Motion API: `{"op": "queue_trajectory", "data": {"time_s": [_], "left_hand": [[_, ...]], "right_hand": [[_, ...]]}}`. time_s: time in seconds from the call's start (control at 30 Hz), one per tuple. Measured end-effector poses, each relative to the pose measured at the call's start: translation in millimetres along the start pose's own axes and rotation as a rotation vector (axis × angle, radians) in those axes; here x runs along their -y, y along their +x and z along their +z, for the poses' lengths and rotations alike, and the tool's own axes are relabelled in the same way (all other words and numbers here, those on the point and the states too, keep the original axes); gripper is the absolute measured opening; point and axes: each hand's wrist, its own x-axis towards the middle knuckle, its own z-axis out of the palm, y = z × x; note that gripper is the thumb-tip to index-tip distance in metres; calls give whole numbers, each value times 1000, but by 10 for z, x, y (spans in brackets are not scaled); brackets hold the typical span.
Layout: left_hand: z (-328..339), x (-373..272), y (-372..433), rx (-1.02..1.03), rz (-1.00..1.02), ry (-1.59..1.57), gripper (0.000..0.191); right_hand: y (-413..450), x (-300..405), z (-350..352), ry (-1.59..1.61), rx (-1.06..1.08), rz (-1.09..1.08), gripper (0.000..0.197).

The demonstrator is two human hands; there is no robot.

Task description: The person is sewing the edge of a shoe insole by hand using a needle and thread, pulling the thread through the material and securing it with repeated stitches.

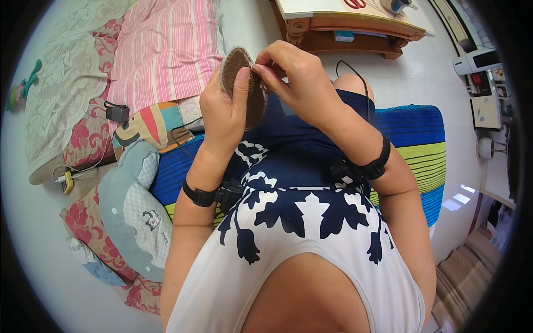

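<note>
My left hand (225, 100) holds a brown woven piece with a pale edge (237, 66), perhaps a shoe insole or slipper sole, its thumb pressed on the upper face. The piece stands tilted above my lap, and its lower part shows below the thumb. At its right edge, the thumb and index finger of my right hand (293, 77) are pinched together. Whether a needle or thread is between those fingertips is too small to tell. Black straps with small devices sit around both forearms.
A wooden table (358, 25) with red-handled scissors (354, 3) stands ahead. To the left are a pink striped cloth (162, 50), a black power adapter (117, 112) and a grey plush cushion (133, 208). A black cable (354, 68) runs by my right knee. Beneath me lies a striped towel (416, 150).
</note>
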Motion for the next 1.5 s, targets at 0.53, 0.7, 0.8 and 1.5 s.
{"op": "queue_trajectory", "data": {"time_s": [0.53, 0.7, 0.8, 1.5], "left_hand": [[-35, 213, -247, 400, -296, 123, 34], [1, 297, -342, 458, -504, 23, 38], [65, 426, -389, 486, -528, -215, 38], [-243, 432, -384, 853, -721, -318, 42]], "right_hand": [[35, -91, 2, 21, -49, 182, 13], [17, -217, -218, 466, 99, 555, 17], [-6, -297, -340, 671, 238, 787, 18], [-339, -2392, -4576, 1399, -440, 344, 11]]}}
